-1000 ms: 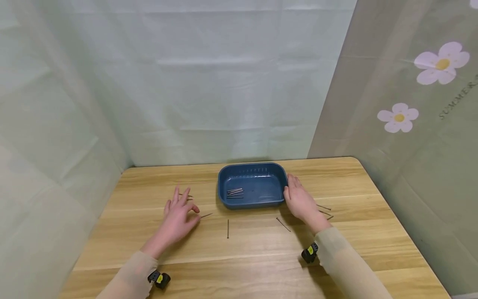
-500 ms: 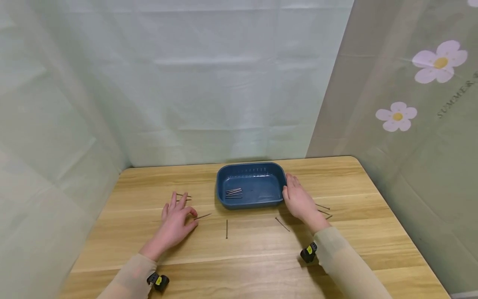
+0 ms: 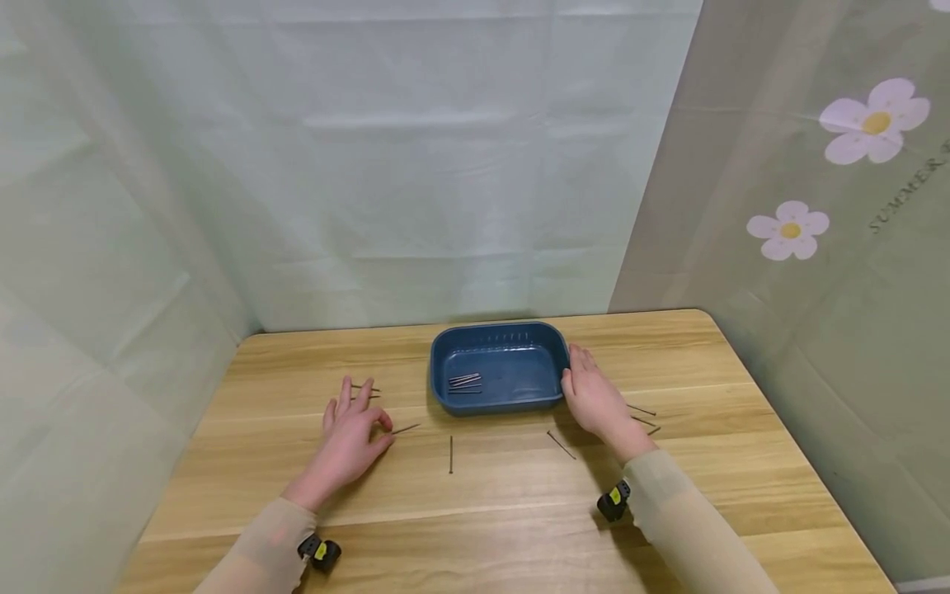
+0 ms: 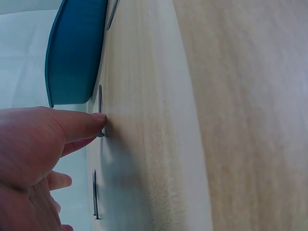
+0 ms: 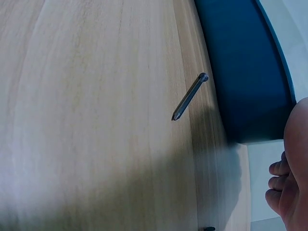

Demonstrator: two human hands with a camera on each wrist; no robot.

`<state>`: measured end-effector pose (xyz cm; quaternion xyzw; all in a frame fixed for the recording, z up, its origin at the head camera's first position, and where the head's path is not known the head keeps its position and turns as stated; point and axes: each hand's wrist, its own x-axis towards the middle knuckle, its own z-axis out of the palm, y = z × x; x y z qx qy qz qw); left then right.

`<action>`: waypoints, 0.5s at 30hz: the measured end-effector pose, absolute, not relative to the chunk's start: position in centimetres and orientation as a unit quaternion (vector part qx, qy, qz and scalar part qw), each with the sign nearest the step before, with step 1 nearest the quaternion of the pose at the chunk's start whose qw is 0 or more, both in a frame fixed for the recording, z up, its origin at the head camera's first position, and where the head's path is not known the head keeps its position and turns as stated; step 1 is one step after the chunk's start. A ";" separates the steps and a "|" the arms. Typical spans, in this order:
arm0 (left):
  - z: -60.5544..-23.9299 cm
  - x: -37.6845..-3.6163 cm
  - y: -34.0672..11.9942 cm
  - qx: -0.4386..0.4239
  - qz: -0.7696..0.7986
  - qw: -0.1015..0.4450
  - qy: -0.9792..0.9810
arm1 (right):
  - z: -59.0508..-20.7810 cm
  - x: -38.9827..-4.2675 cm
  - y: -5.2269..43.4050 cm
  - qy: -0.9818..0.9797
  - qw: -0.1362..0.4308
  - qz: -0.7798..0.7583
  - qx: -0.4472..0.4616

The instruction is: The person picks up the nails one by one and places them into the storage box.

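The left hand [image 3: 349, 441] is resting on the table [image 3: 519, 511], fingers loosely spread, with the thumb tip [image 4: 98, 119] touching the near end of a nail [image 3: 406, 429]. No pinch is formed yet. That nail is lying flat just right of the hand, its long axis running away from the thumb toward the tray [image 3: 497, 404]. The right hand [image 3: 597, 400] is lying flat and relaxed against the tray's right wall, holding nothing. Other nails are lying between the hands [image 3: 450, 454] [image 5: 189, 96]. The left hand is nearer the touched nail; the tray lies beyond it, to the right.
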<state>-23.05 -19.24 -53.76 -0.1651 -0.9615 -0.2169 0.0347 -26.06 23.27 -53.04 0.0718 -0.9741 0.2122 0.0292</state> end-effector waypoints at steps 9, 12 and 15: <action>-53.9 -23.1 -19.2 -0.160 -0.214 0.024 -0.963 | -53.1 -26.1 23.3 -0.975 0.029 0.211 0.071; -53.9 -23.1 -19.1 -0.161 -0.214 0.022 -0.963 | -53.1 -26.1 23.3 -0.975 0.030 0.210 0.070; -53.8 -23.0 -19.1 -0.163 -0.213 0.020 -0.963 | -53.1 -26.1 23.4 -0.975 0.029 0.209 0.069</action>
